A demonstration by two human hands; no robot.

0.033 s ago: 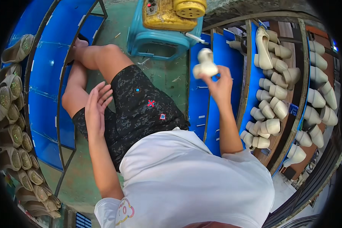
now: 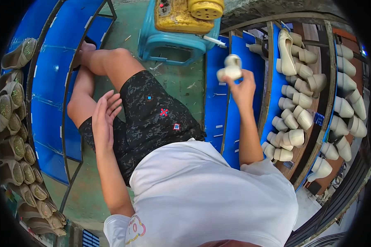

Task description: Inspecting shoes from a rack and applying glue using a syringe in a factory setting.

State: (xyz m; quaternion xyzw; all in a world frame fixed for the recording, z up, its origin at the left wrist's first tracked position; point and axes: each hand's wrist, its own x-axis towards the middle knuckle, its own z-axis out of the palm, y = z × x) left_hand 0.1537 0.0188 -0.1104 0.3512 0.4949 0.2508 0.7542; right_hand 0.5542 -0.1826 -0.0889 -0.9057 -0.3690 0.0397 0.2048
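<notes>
A cream shoe (image 2: pixel 232 71), seen end-on and slightly blurred, is held out over the blue shelf on the right. My right hand (image 2: pixel 244 89) grips it between thumb and fingers, which are partly hidden behind it. Above my thigh, by the dark camouflage shorts (image 2: pixel 152 99), my left hand (image 2: pixel 105 117) is raised with fingers stretched out and nothing in it. Several more cream shoes (image 2: pixel 301 117) lie in rows on the rack close to my right arm.
To my left stands a blue-lined rack (image 2: pixel 49 99), with glittery beige shoes (image 2: pixel 17 94) along its outer side. Ahead, a yellow machine (image 2: pixel 173 24) rests on a teal plastic stool (image 2: pixel 169 39). Scraps lie on the green floor (image 2: pixel 169 80). The right rack has metal frame bars (image 2: pixel 264 90).
My right hand has shifted slightly to the right with the cream shoe. My left hand stays nearly where it was.
</notes>
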